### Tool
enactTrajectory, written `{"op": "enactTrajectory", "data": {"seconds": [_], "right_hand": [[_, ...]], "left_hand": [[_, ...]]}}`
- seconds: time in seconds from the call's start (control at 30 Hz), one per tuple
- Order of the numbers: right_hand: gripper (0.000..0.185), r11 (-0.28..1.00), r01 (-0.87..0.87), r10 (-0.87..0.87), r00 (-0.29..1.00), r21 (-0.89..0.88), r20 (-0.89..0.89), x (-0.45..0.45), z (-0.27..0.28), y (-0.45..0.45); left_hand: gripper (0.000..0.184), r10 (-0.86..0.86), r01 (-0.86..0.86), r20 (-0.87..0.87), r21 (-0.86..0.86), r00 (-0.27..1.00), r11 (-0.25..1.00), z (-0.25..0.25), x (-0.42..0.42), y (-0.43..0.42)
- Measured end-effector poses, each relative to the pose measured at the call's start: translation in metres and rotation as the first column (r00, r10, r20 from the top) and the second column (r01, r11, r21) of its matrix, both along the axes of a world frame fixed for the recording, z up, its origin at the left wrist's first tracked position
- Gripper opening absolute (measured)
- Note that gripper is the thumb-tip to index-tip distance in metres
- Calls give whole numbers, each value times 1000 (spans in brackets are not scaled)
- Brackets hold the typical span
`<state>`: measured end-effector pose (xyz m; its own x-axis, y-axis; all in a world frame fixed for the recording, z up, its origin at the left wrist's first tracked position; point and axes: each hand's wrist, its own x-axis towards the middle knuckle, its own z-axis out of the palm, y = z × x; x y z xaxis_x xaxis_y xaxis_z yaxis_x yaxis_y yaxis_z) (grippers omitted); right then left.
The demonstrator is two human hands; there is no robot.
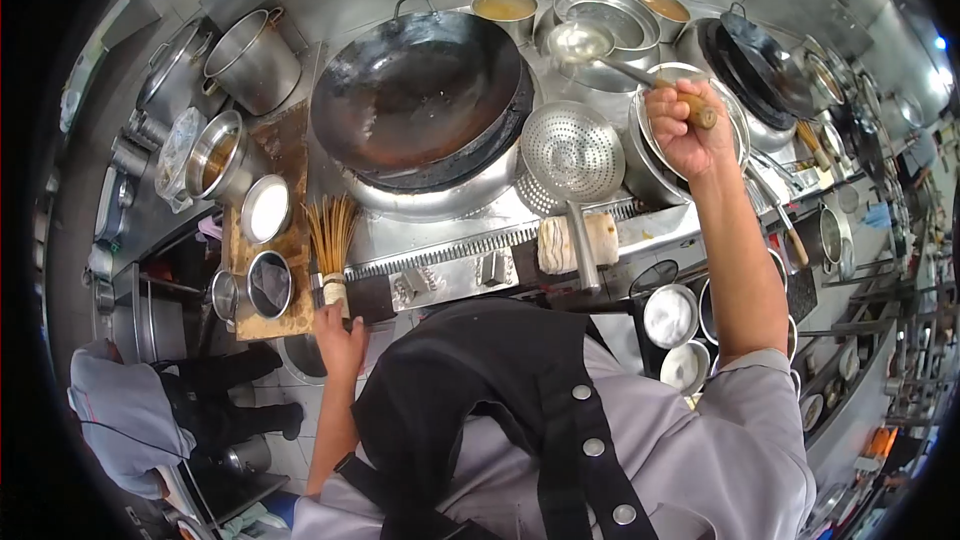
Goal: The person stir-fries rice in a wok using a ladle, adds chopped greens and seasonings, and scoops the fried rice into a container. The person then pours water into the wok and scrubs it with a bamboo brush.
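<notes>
My right hand [692, 130] is closed around the wooden handle of a metal ladle [632, 74]. The ladle's bowl is over the metal pots at the back of the stove. Down at the stove's front left, my left hand [342, 338] has its fingers curled at the base of a bamboo wok brush [332, 240], whose bristles point away from me. What those fingers grip is not clear. Between and beyond my hands sits a large black wok [418, 90] with a wet, bare inside. A perforated strainer [573, 152] lies right of it, handle toward me.
A folded cloth [555, 244] lies under the strainer's handle. Pots of yellowish liquid [505, 6] line the back. Metal containers [266, 210] stand on a wooden board [250, 324] at left. A second wok [766, 68] is at right. Another person [130, 410] stands at lower left.
</notes>
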<state>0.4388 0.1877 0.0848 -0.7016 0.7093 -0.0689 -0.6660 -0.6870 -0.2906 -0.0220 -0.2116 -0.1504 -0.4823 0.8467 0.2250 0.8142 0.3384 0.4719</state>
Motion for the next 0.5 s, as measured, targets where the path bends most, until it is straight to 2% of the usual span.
{"op": "enactTrajectory", "data": {"seconds": [0.07,0.1,0.13,0.2,0.3,0.33,0.37,0.4,0.47,0.5], "right_hand": [[14,1000,-5,6,997,-5,75,-7,0,-39],[14,999,-24,21,993,23,117,-5,-6,-52],[14,999,-21,17,992,25,127,-8,-4,-71],[15,1000,-10,14,987,-22,158,-15,1,-117],[16,1000,-9,8,969,3,247,-29,16,-181],[15,1000,-18,15,963,10,267,-35,19,-200],[14,1000,-20,14,956,19,292,-41,23,-218],[13,999,-20,10,948,29,318,-47,25,-234],[12,1000,-22,15,916,14,401,-59,30,-263],[13,999,-51,39,905,16,423,-65,30,-272]], "left_hand": [[63,98,-120,-186,-110,978,987,0,-18,-12],[75,74,-97,-133,-176,988,980,-11,-33,-15],[75,71,-92,-123,-174,990,980,-15,-40,-14],[78,30,-21,82,-105,996,994,-25,-56,-7],[84,70,-59,110,-101,991,993,-56,-76,5],[80,86,-78,379,-35,922,996,-93,-99,8],[79,163,-193,728,-43,666,980,-60,-94,11],[78,180,-292,942,-94,283,952,-11,-80,16],[75,20,-357,989,34,146,933,22,-80,19],[74,-25,-357,993,65,117,932,25,-84,25]]}}
